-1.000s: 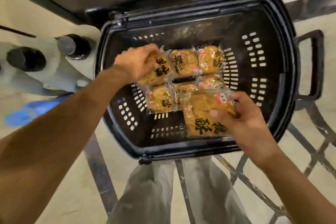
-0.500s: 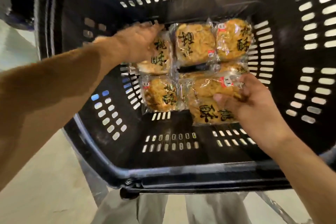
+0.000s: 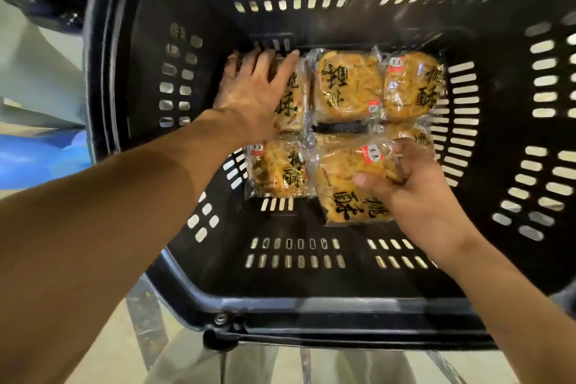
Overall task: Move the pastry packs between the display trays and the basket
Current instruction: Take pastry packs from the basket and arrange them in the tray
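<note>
Inside a black slotted basket (image 3: 311,299), clear-wrapped pastry packs lie in two rows on the floor. The left hand (image 3: 252,97) rests flat with straight fingers on the far-left pack (image 3: 291,100). The right hand (image 3: 414,193) grips the near-right pack (image 3: 343,181), thumb on top.

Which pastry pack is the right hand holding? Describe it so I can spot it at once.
Look into the black basket, at the cluster of clear-wrapped golden pastry packs on its floor. The held pack is the one nearest the camera, on the right. Unlike its neighbours lying flat in rows, it overlaps the pack behind, its black lettering reads upside down, and the right hand grips its right edge.
</note>
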A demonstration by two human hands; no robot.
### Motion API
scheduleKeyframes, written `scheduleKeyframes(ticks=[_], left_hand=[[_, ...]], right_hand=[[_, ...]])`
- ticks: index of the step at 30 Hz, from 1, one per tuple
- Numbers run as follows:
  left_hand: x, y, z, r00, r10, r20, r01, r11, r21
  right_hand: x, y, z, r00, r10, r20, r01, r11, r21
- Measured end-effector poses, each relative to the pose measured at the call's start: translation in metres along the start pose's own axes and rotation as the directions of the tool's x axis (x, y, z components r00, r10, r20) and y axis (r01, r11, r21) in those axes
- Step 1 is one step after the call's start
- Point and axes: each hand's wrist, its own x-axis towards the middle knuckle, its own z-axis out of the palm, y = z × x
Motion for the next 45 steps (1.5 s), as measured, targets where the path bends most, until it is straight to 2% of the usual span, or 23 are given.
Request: scheduleKeyframes(ticks=[5,12,18,22,24,26,29,31,33,36,42,45], left_hand=[[0.006,0.001,0.009,0.997,-0.013,-0.077,0.019,0.997,0.074],[0.004,-0.003,0.007,0.991,0.015,-0.137,-0.003,0.996,0.088],[-0.011,-0.004,0.001,0.990,-0.006,-0.143,0.007,1.000,0.010],[-0.054,-0.015,-0.034,0.993,0.048,-0.106,-0.051,0.998,-0.034],[-0.092,-0.027,-0.053,0.958,0.106,-0.266,-0.122,0.991,-0.046],[-0.137,-0.040,-0.066,0.879,0.159,-0.449,-0.200,0.979,-0.045],[-0.191,-0.051,-0.056,0.822,0.178,-0.541,-0.205,0.979,0.011],[-0.206,-0.056,-0.034,0.846,0.145,-0.513,-0.156,0.988,0.022],[-0.210,-0.059,-0.015,0.877,0.118,-0.466,-0.134,0.991,0.000],[-0.206,-0.060,-0.005,0.863,0.090,-0.496,-0.153,0.984,-0.087],[-0.206,-0.058,-0.004,0.848,0.071,-0.526,-0.167,0.977,-0.136],[-0.206,-0.057,-0.002,0.841,0.072,-0.537,-0.178,0.973,-0.148]], right_hand=[[-0.001,0.010,0.006,1.000,0.004,0.014,-0.003,1.000,-0.030],[-0.003,0.017,0.009,1.000,-0.006,-0.014,0.006,1.000,0.009],[-0.006,0.004,0.015,1.000,0.003,-0.006,-0.003,1.000,0.024],[0.000,-0.012,0.022,1.000,-0.022,0.013,0.023,1.000,-0.004],[0.008,-0.016,0.029,0.999,-0.054,-0.007,0.054,0.998,-0.036],[0.016,-0.020,0.042,0.998,-0.064,-0.006,0.063,0.992,-0.107],[0.033,-0.024,0.067,0.989,-0.115,0.092,0.134,0.958,-0.252],[0.043,-0.026,0.083,0.973,-0.153,0.174,0.211,0.897,-0.387],[0.052,-0.029,0.097,0.953,-0.142,0.268,0.275,0.779,-0.563],[0.064,-0.034,0.110,0.921,-0.157,0.355,0.377,0.578,-0.723],[0.075,-0.035,0.117,0.893,-0.220,0.392,0.445,0.320,-0.836],[0.078,-0.036,0.118,0.884,-0.205,0.421,0.464,0.258,-0.847]])
